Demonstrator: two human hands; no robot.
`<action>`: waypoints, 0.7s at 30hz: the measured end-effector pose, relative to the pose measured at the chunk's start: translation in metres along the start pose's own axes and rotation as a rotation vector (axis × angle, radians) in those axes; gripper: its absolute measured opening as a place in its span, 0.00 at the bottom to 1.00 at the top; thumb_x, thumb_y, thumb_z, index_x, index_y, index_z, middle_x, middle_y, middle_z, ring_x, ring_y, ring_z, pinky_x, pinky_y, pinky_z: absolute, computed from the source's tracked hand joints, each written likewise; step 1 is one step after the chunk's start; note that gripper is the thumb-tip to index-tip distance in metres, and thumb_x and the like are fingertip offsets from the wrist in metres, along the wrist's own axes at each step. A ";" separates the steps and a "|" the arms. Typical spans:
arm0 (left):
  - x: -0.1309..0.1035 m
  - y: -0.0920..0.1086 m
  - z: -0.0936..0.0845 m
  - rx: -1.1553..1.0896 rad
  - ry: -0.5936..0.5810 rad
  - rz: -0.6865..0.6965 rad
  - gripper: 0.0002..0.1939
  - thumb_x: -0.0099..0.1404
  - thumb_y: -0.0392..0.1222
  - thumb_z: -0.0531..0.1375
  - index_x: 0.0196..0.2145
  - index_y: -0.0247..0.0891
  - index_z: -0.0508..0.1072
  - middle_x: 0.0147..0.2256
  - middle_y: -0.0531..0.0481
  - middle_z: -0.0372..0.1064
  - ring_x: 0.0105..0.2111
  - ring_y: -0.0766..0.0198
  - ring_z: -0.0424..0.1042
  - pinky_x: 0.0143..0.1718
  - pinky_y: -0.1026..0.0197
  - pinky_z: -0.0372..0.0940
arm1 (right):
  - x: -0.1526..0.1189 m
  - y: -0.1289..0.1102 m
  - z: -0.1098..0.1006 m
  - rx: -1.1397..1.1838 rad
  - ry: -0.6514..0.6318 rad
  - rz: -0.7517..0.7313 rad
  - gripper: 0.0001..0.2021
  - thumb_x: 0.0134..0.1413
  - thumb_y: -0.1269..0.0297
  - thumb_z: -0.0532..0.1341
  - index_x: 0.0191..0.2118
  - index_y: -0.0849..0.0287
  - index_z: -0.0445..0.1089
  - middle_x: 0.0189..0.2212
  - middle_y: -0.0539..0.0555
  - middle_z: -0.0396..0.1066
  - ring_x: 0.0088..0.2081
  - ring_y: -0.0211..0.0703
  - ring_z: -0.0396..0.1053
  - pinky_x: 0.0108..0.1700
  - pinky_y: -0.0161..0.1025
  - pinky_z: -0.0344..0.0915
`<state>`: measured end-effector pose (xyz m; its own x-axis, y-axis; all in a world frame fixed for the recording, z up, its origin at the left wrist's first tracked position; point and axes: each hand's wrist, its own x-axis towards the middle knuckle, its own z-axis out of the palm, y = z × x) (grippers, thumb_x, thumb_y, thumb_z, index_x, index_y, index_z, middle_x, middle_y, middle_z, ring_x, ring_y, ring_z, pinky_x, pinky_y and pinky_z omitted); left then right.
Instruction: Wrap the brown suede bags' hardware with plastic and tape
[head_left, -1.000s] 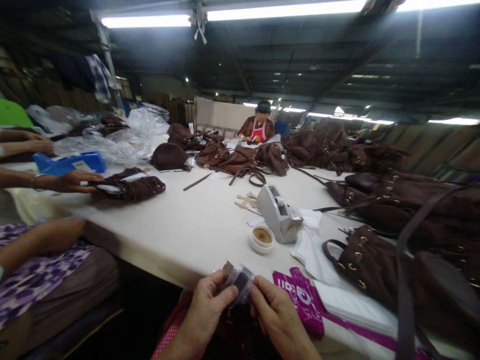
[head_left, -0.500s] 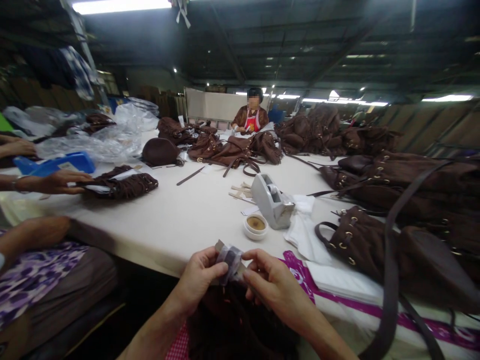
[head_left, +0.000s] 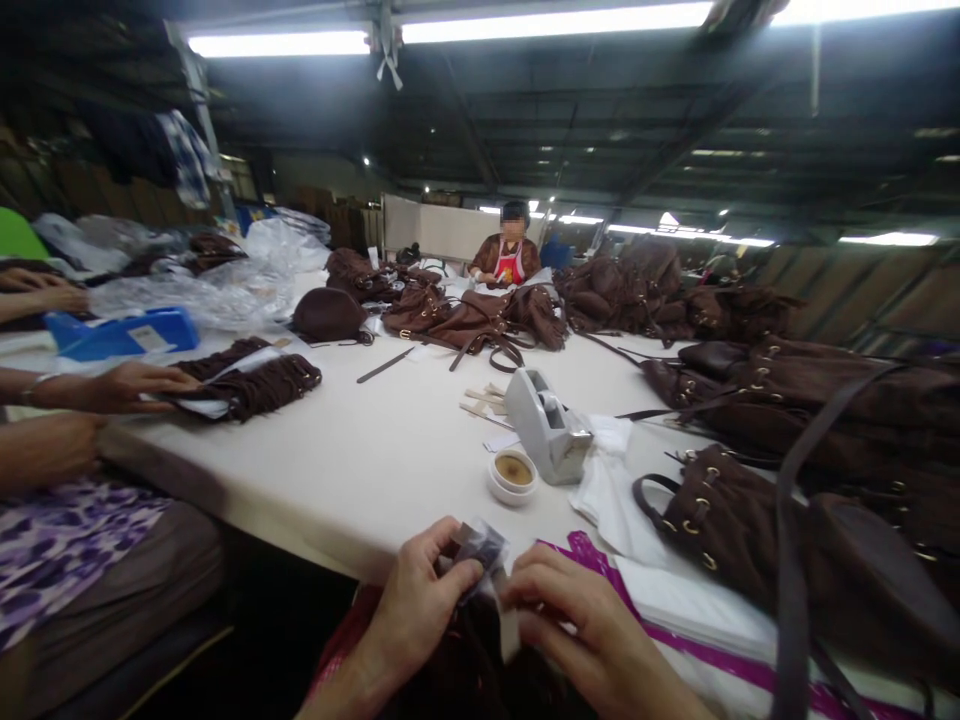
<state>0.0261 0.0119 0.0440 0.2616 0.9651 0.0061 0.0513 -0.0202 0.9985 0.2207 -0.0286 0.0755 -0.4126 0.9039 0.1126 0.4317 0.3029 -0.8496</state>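
Here's the left hand (head_left: 411, 605), thumb pressed to bent forefinger, pinching a small dark piece in a clear wrap (head_left: 484, 546) just off the table edge; the right hand (head_left: 589, 612) comes in from the other side, back upward, fingers loosely curled against a pale strip (head_left: 511, 628), though blur means I can't tell whether it grips. Dark material fills the lap below. Just beyond, on the white surface (head_left: 360, 460), sits a round white pot (head_left: 513, 480) with a brownish top, right beside a grey tape dispenser (head_left: 541, 425), the pair standing straight ahead of the hands, with beige strips (head_left: 486, 402) lying behind. On the right, crumpled purple plastic (head_left: 592, 550) and a stack of white sheets (head_left: 697, 598) crowd in close, then an eyeleted brown bag (head_left: 705, 510), its long strap (head_left: 791, 590) dropping over the near edge. Over left, a co-worker's hand (head_left: 139, 383) meets a fringed brown bag (head_left: 277, 385), near a blue dispenser (head_left: 127, 333) whose white label is too small to read. Farther out come clear plastic (head_left: 247, 285), more brown bags (head_left: 472, 318) and a person in a red apron (head_left: 511, 268).
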 end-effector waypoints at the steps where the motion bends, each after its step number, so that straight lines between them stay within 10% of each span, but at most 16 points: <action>1: -0.001 0.002 0.002 0.029 -0.001 0.007 0.03 0.56 0.39 0.60 0.29 0.37 0.71 0.27 0.54 0.69 0.29 0.64 0.65 0.32 0.65 0.59 | 0.005 0.001 0.002 -0.095 0.064 -0.032 0.07 0.58 0.69 0.60 0.34 0.54 0.75 0.34 0.53 0.69 0.38 0.45 0.69 0.41 0.39 0.66; 6: -0.004 0.007 0.009 0.139 -0.066 0.049 0.06 0.58 0.41 0.61 0.27 0.37 0.71 0.26 0.54 0.65 0.30 0.64 0.63 0.31 0.65 0.56 | 0.027 0.002 0.004 -0.289 0.138 -0.125 0.07 0.59 0.70 0.60 0.31 0.55 0.72 0.47 0.55 0.69 0.44 0.46 0.69 0.45 0.39 0.63; 13: -0.006 0.014 0.005 0.258 -0.083 0.062 0.08 0.60 0.43 0.61 0.26 0.37 0.71 0.28 0.53 0.68 0.32 0.62 0.64 0.34 0.64 0.55 | 0.038 0.005 0.004 -0.347 0.181 -0.118 0.07 0.58 0.71 0.60 0.29 0.57 0.68 0.28 0.52 0.71 0.33 0.44 0.69 0.34 0.37 0.59; 17: -0.006 0.018 0.002 0.157 -0.178 0.049 0.06 0.61 0.42 0.61 0.32 0.37 0.75 0.30 0.53 0.71 0.33 0.62 0.66 0.34 0.65 0.56 | 0.039 0.008 0.006 -0.278 0.243 -0.085 0.13 0.56 0.73 0.60 0.46 0.55 0.71 0.31 0.51 0.74 0.33 0.43 0.70 0.36 0.37 0.63; 21: -0.001 0.011 0.002 0.022 -0.198 0.035 0.10 0.61 0.43 0.60 0.37 0.36 0.76 0.34 0.52 0.72 0.38 0.59 0.68 0.37 0.64 0.59 | 0.045 0.008 0.006 -0.389 0.179 -0.181 0.07 0.58 0.74 0.59 0.34 0.55 0.73 0.29 0.50 0.71 0.32 0.42 0.69 0.34 0.35 0.59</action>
<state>0.0280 0.0104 0.0548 0.4482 0.8935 0.0278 0.0596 -0.0609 0.9964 0.2013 0.0126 0.0707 -0.3785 0.8536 0.3578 0.6488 0.5204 -0.5552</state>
